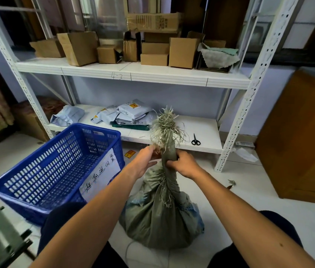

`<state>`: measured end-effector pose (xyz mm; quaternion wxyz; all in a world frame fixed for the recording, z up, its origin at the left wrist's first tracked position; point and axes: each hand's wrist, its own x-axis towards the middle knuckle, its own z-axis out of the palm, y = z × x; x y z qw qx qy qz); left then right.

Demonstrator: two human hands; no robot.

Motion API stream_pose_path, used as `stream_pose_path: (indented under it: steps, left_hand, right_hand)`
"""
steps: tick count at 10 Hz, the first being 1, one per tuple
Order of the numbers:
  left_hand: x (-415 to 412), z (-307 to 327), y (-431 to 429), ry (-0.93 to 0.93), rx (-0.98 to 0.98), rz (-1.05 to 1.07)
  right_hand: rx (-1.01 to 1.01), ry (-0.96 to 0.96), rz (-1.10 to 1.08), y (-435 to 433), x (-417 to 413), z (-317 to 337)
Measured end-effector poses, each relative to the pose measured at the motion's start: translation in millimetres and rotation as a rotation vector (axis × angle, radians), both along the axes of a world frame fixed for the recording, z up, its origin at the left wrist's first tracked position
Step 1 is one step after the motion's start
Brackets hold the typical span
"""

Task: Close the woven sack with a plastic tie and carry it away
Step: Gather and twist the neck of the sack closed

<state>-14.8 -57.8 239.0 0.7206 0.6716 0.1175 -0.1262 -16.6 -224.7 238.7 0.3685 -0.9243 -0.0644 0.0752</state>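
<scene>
The sack (162,219) is sitting on the pale tiled floor (249,200) between the person's knees, its long axis running straight up, the bulging round bottom resting on the tiles and the gathered neck pointing at the ceiling. It is showing a dull green woven cloth, creased and twisted tight at the neck, its cut top fraying out into a straw-like tuft. The right hand (183,165) is wrapping its fingers round the neck from the right, clenched on it; the left hand (145,161) is pinching the same neck from the left, fingers bunched among loose strands. Just to the left a blue plastic basket (56,171) with slotted walls is tilting, wearing a handwritten paper label (100,175). Behind, a white metal shelf rack (133,74) is carrying cardboard boxes (79,48) above and grey mailing bags (131,113) and black scissors (195,141) below
</scene>
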Motion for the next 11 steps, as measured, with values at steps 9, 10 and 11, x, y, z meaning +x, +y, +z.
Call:
stream_pose_path:
  steps: [9, 10, 11]
  left_hand:
    - [-2.8, -85.8, -58.3, 0.039, 0.255, 0.156]
    - [2.1, -84.1, -48.5, 0.028, 0.226, 0.171]
    - [8.4, -76.4, -40.1, 0.06, 0.14, 0.246]
  right_hand:
    - [0.284, 0.109, -0.25, 25.5, 4.7, -22.4]
    - [0.163, -0.001, -0.214, 25.6, -12.4, -35.2]
    - [0.061, 0.118, -0.071, 23.0, -21.7, -55.5]
